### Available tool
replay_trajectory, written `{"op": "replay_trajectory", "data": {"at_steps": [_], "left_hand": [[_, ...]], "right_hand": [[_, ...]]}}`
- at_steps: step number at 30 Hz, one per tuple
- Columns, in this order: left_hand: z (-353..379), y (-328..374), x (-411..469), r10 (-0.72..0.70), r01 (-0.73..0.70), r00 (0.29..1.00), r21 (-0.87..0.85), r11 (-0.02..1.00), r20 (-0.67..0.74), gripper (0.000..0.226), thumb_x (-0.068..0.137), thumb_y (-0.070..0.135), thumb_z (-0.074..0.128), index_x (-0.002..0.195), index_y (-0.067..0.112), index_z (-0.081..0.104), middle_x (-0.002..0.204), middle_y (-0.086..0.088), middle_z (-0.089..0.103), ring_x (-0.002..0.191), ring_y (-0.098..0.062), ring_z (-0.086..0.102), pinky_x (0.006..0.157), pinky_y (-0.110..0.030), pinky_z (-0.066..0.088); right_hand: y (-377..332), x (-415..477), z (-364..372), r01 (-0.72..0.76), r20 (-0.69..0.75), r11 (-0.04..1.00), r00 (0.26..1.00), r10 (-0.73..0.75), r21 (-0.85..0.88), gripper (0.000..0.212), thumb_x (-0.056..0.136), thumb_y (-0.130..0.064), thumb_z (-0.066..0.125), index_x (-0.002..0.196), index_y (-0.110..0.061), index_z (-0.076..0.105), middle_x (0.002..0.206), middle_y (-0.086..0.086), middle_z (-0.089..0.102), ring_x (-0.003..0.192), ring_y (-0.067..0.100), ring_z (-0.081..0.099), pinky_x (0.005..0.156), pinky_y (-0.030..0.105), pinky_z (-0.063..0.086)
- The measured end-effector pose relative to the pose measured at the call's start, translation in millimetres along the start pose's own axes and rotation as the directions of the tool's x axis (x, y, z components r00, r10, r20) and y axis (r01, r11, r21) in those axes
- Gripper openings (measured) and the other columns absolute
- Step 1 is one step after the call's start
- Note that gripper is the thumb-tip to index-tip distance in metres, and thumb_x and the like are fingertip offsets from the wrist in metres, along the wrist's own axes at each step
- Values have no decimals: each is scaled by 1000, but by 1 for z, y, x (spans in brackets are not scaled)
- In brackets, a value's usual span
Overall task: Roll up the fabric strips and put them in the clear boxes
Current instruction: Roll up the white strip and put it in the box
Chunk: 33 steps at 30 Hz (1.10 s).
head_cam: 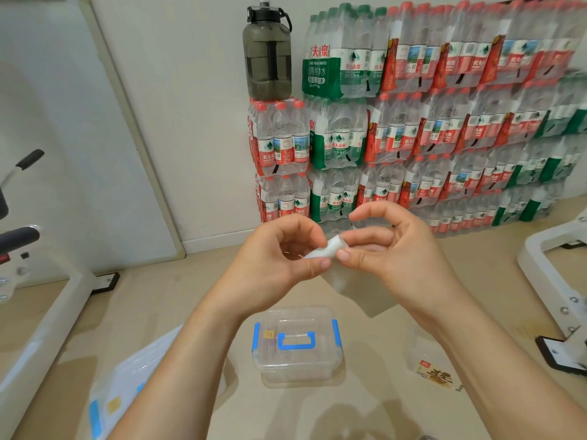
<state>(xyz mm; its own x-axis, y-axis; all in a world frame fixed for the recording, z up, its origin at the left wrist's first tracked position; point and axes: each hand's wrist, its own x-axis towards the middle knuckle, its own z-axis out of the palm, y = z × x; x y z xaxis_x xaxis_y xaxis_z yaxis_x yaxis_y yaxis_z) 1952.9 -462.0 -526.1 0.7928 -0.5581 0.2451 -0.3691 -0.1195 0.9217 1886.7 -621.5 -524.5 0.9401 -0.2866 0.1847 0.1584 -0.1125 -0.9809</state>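
Observation:
A thin white fabric strip [327, 250] is partly rolled at its top, and both hands pinch the roll in mid-air. My left hand [273, 258] holds the roll's left end between thumb and fingers. My right hand [397, 252] grips the right end. The sheer loose tail [359, 290] hangs down below the hands. On the floor beneath stands a clear box [297, 363] with blue clips and a blue handle, its lid on. A second clear box [120, 385] with blue clips lies at the lower left, partly hidden behind my left forearm.
Stacked packs of water bottles [428, 128] line the back wall, with a dark large jug [267, 52] on top. A clear packet with a label [428, 366] lies right of the box. White metal frames [552, 281] stand on both sides of the beige floor.

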Motion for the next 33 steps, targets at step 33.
{"op": "replay_trajectory", "data": {"at_steps": [33], "left_hand": [[2,1,0,-41,43,999,54,998,-35,20,78,22,74,97,19,74,91,-2,75,88,-19,69,81,-33,55]], "right_hand": [[3,-1,5,-39,27,992,999,36,123,18,78,3,71,88,-13,69,78,10,76,71,21,73,66,27,59]]}}
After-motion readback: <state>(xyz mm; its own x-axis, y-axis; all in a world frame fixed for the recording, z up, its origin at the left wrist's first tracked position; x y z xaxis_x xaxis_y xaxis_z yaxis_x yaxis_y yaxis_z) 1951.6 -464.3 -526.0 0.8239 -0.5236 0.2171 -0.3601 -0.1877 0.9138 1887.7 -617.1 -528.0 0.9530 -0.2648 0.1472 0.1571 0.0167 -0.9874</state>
